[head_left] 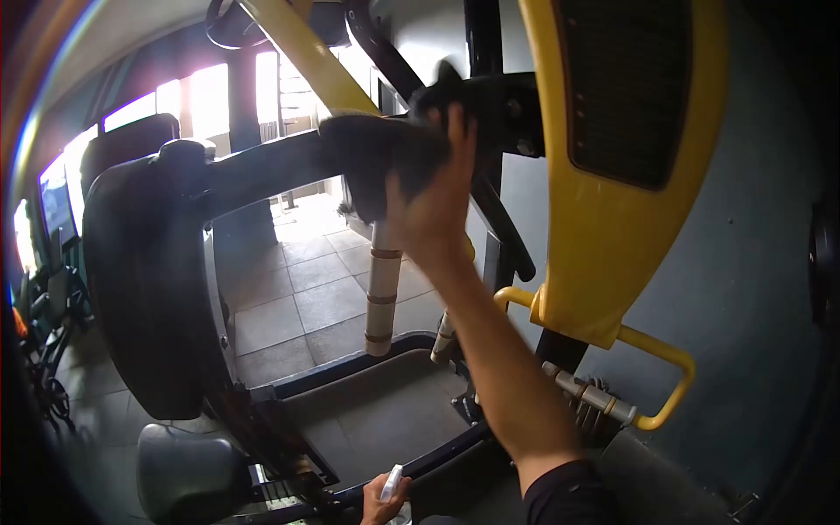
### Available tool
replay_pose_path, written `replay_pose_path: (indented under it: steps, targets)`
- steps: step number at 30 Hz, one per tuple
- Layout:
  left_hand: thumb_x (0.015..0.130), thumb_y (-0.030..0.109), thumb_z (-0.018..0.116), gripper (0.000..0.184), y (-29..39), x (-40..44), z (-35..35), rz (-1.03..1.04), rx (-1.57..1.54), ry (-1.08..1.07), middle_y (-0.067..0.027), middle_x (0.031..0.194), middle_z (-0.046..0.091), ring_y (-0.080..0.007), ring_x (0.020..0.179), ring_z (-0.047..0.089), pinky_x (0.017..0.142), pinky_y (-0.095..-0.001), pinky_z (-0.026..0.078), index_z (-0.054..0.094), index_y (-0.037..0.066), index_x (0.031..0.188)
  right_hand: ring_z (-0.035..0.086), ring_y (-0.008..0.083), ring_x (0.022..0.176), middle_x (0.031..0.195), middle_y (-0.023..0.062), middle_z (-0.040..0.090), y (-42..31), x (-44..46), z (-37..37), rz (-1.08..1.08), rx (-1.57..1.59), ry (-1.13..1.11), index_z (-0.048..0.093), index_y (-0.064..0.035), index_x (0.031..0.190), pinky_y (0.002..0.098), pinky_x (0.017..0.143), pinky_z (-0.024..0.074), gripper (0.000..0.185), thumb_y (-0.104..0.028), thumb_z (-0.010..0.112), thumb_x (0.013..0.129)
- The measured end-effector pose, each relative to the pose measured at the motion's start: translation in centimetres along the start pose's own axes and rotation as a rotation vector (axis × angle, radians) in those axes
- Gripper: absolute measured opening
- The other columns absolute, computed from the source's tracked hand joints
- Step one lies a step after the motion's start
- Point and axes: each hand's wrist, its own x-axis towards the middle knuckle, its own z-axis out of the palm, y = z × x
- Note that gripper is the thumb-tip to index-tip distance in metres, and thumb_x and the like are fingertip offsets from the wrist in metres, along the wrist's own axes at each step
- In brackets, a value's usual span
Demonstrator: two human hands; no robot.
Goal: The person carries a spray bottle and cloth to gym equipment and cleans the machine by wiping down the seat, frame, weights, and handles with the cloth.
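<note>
Low at the bottom edge, my left hand (382, 500) is closed around a spray bottle (392, 483) with a white trigger head; most of the bottle is hidden. My right hand (435, 206) reaches up to the black crossbar (267, 172) of an exercise machine. Its thumb and fingers are bent around a dark, blurred bundle (385, 157) that looks like a black cloth, pressed against the bar's joint. A white padded handle (382, 297) hangs just below this hand.
The machine's yellow upright (604, 236) with a yellow side handle (678, 367) stands at right. A large black pad (144, 280) and a rounded seat (188, 472) are at left. Below lies a framed footplate (376, 411) on the tiled floor (306, 306).
</note>
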Motion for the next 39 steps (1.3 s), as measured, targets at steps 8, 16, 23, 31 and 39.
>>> replay_pose_path:
  steps: [8, 16, 23, 31, 39]
  targets:
    - [0.093, 0.021, 0.075, 0.024, 1.2, -2.3, 1.6, -0.073, -0.194, 0.013, -0.0048, 0.074, 0.068, -0.0115, 0.063, 0.064, 0.057, -0.0292, 0.051, 0.070, -0.001, 0.102, 0.064, 0.0362, 0.115, 0.120, 0.0240, 0.066, -0.3, -0.8, 1.7, 0.830, 0.624, -0.450, 0.053, 0.0071, 0.132, 0.0474, 0.098, 0.0507, 0.061, -0.021, 0.076, 0.084]
    - [0.093, 0.020, 0.075, 0.020, 2.5, -3.4, 0.6, -0.125, -0.211, -0.003, -0.0034, 0.070, 0.066, -0.0096, 0.061, 0.063, 0.055, -0.0278, 0.050, 0.068, 0.002, 0.095, 0.073, 0.0401, 0.092, 0.098, 0.0258, 0.073, -3.0, 1.0, 1.9, 0.567, -0.041, -0.302, 0.070, 0.0039, 0.110, 0.0459, 0.082, 0.0590, 0.039, -0.025, 0.075, 0.085]
    - [0.092, 0.019, 0.076, 0.017, 4.3, -4.0, -0.1, -0.170, -0.253, 0.037, -0.0043, 0.072, 0.067, -0.0113, 0.062, 0.063, 0.056, -0.0288, 0.050, 0.069, 0.003, 0.093, 0.073, 0.0391, 0.093, 0.098, 0.0224, 0.074, 4.4, 1.0, 6.1, 0.581, 0.431, -0.395, 0.074, 0.0039, 0.096, 0.0428, 0.085, 0.0571, 0.038, -0.032, 0.071, 0.084]
    - [0.092, 0.021, 0.076, 0.020, 2.5, -5.4, -0.3, -0.155, -0.206, 0.045, -0.0038, 0.074, 0.067, -0.0111, 0.063, 0.063, 0.057, -0.0286, 0.051, 0.069, 0.003, 0.097, 0.055, 0.0421, 0.129, 0.143, 0.0295, 0.050, -5.8, -11.6, 3.5, 0.451, 0.333, 0.142, 0.040, 0.0048, 0.147, 0.0431, 0.109, 0.0423, 0.059, -0.010, 0.060, 0.094]
    - [0.096, 0.023, 0.066, 0.027, 0.5, -4.6, 0.7, 0.055, 0.032, 0.047, -0.0096, 0.089, 0.071, -0.0190, 0.082, 0.064, 0.074, -0.0362, 0.052, 0.066, -0.003, 0.103, 0.063, 0.0262, 0.110, 0.121, 0.0098, 0.064, -18.4, -4.9, 4.6, 1.251, 1.677, 0.310, 0.055, -0.0044, 0.133, 0.0428, 0.096, 0.0519, 0.047, -0.041, 0.046, 0.104]
